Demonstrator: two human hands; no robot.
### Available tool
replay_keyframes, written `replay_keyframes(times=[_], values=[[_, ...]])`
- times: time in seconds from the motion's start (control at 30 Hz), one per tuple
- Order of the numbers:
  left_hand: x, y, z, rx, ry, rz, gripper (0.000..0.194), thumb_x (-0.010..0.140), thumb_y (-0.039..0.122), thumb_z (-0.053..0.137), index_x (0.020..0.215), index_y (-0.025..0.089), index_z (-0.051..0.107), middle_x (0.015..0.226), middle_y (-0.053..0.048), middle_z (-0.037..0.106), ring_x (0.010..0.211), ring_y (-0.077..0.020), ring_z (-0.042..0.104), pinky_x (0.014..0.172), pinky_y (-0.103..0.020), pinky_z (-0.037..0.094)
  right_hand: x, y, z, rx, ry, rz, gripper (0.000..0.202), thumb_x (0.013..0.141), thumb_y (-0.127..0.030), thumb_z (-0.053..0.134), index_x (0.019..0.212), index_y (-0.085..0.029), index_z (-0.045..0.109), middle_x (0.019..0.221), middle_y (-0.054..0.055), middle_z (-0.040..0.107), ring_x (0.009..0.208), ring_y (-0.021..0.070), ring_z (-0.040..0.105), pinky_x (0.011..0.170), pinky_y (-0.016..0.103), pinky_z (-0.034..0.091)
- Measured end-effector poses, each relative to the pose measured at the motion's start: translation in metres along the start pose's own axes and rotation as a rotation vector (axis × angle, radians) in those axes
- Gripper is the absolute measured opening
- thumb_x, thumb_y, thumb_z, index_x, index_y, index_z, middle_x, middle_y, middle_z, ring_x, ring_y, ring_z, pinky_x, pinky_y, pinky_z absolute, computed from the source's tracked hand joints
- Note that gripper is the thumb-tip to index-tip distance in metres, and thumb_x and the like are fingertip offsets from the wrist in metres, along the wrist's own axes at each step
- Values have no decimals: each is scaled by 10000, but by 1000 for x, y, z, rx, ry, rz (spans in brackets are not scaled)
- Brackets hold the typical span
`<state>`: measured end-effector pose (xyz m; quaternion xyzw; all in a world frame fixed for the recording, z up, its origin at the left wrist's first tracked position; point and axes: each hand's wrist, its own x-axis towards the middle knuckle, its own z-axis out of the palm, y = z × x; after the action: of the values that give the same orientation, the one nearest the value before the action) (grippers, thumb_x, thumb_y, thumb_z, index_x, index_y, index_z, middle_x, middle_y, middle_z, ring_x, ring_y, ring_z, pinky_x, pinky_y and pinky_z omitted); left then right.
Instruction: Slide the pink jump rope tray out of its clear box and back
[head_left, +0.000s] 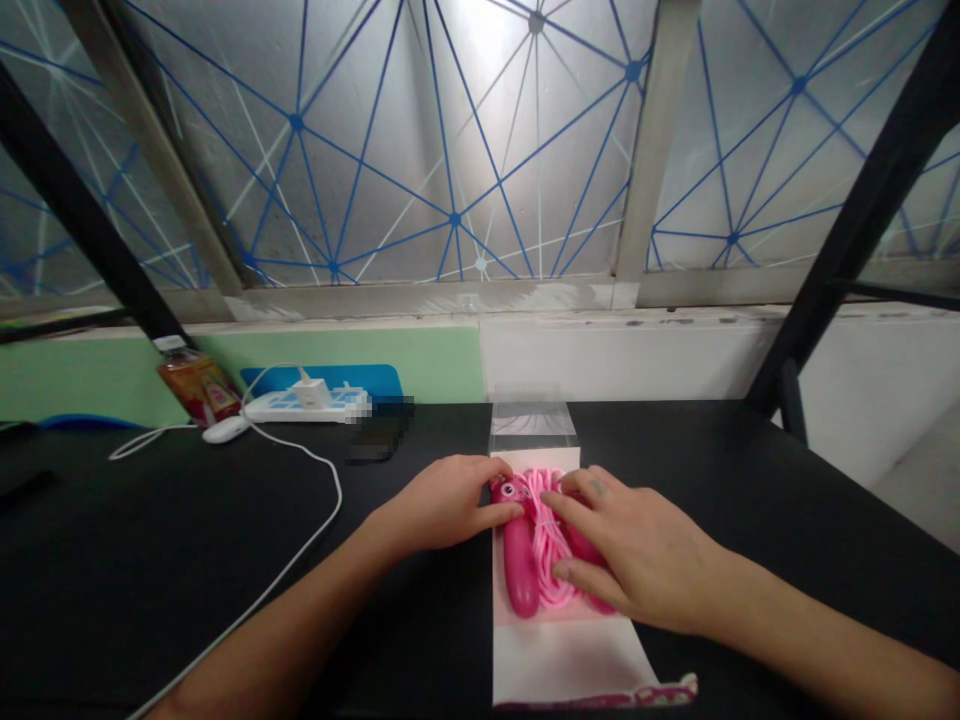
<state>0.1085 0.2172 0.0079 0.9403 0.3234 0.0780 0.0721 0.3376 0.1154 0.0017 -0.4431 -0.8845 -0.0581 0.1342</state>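
Note:
A pink skipping rope (541, 545) with magenta handles and a coiled pink cord lies on a pale pink card sheet (562, 655) on the black table (187, 560). My left hand (450, 500) rests on the table with its fingertips touching the top of the left handle (519, 565). Over the right handle and the cord lies my right hand (637, 555), fingers spread and pressing down. A clear plastic box lid (532, 425) stands just behind the card.
At the back left are a white power strip (307, 404) with a plugged charger, a white cable (315, 500) trailing across the table, a white mouse (225, 429) and an orange bottle (196, 385). Black frame bars slant at both sides. The table's edge runs at right.

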Motion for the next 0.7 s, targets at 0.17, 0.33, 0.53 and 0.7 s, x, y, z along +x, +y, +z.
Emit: replay_keyframes(times=[0.17, 0.33, 0.53, 0.7], values=[[12, 11, 1, -20, 11, -3, 407, 891, 501, 559, 1160, 202, 621, 1059, -87, 694, 954, -246, 648, 823, -339, 480, -8, -11, 6, -24, -94, -151, 642, 892, -601, 467, 1413, -229, 420, 1221, 177, 589, 1039, 345, 563, 763, 481, 528], [17, 13, 6, -49, 38, 3, 420, 870, 514, 587, 1156, 209, 623, 1065, -69, 691, 922, -234, 640, 787, -321, 474, -9, -8, 21, -66, -68, -148, 491, 930, -523, 454, 1368, -300, 453, 1164, 137, 619, 987, 323, 575, 744, 460, 513], [25, 4, 12, -65, 270, -46, 287, 949, 382, 473, 1081, 192, 643, 1043, -70, 667, 967, -212, 607, 876, -339, 467, -10, -2, 24, -93, -23, -139, 451, 929, -487, 473, 1319, -261, 492, 1141, 124, 624, 970, 295, 561, 703, 382, 492], [34, -14, 14, -107, 328, -31, 394, 951, 308, 453, 1324, 196, 516, 1453, -93, 441, 1350, -225, 389, 1133, -412, 301, -10, -8, 9, -103, -60, -196, 496, 917, -508, 480, 1318, -217, 487, 1076, 126, 647, 932, 283, 566, 695, 374, 477]])
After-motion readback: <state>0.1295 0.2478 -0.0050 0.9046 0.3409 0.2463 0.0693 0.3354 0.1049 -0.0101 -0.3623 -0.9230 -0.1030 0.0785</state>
